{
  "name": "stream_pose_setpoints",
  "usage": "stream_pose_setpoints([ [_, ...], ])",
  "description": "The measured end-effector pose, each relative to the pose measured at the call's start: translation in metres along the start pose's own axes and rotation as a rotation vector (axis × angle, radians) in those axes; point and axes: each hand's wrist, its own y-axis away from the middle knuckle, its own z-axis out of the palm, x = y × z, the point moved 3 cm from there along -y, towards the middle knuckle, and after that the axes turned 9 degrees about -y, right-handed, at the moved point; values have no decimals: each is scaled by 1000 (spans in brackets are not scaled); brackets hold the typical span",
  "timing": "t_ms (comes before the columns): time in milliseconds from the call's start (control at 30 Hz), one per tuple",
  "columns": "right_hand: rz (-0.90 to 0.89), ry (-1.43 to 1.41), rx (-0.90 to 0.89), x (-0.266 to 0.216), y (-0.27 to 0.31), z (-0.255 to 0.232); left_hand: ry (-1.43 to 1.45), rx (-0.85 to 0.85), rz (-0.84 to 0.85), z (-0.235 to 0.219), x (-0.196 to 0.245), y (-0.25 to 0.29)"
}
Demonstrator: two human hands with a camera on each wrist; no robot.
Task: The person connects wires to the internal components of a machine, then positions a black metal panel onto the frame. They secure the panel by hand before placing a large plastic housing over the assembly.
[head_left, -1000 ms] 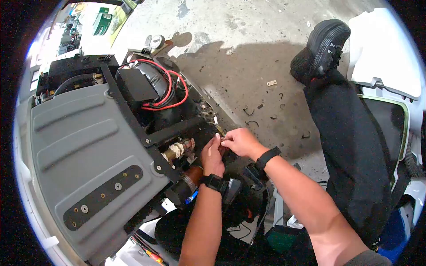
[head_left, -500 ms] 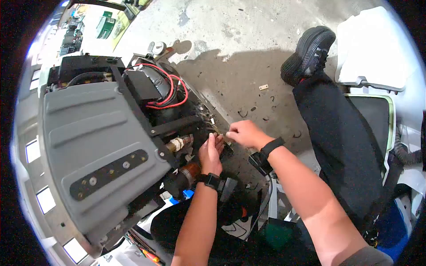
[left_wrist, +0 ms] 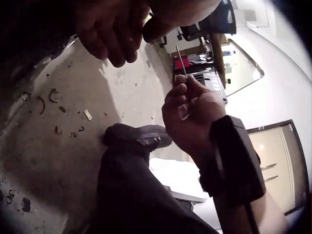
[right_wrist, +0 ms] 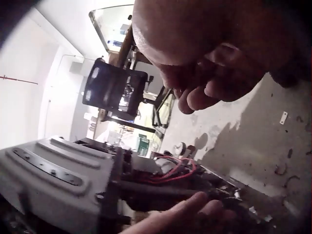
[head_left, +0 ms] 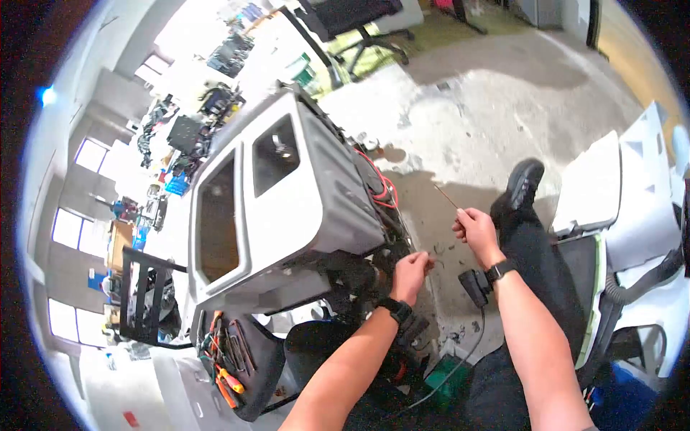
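Right hand [head_left: 476, 233]: thumb and fingers pinched together on near end of thin rod [head_left: 447, 198]. Rod held in air over concrete floor [head_left: 474, 108], long axis slanted far and left from fingers. Left hand [head_left: 412, 276] placed nearer and left, well apart from rod's free tip; its fingers loosely bent, thumb apart, nothing seen held. Rod straight, slender, reddish-brown, paler from left wrist. White-grey cab shell [head_left: 287, 208] set farther left.
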Motion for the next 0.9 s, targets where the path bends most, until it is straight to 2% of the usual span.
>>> stream_pose_setpoints([
  [167, -175, -44, -99, -80, 48, 36, 54, 8, 93, -19, 61, 62],
  [333, -380, -123, -206, -132, 83, 92, 173, 149, 265, -91, 117, 132],
  [400, -606, -123, -269, -150, 93, 116, 268, 289, 347, -128, 132, 162],
  [467, -584, -90, -291, -168, 111, 139, 231, 453, 490, -171, 132, 187],
  [533, -697, 140, -200, -174, 119, 157, 116, 703, 653, -215, 135, 216],
  [567, -690, 143, -202, -173, 117, 167, 102, 858, 671, -235, 133, 226],
  [600, -853, 143, -163, -176, 115, 178, 85, 1013, 687, -255, 134, 233],
  [633, -1013, 141, -125, -178, 114, 186, 57, 1090, 713, -276, 130, 233],
  [667, -1005, 138, -131, -180, 112, 193, 26, 1171, 740, -298, 124, 230],
  [700, -1059, 170, -114, -183, 111, 202, -70, 1242, 665, -317, 117, 226],
  [733, -1112, 201, -98, -184, 110, 209, -51, 1217, 600, -335, 109, 216],
  [800, -1105, 214, -108, -181, 104, 222, 83, 1066, 474, -345, 102, 205],
  [833, -1099, 254, -86, -179, 102, 227, 137, 853, 471, -348, 99, 198],
  [900, -1112, 311, -33, -173, 98, 234, 100, 955, 546, -343, 92, 188],
])
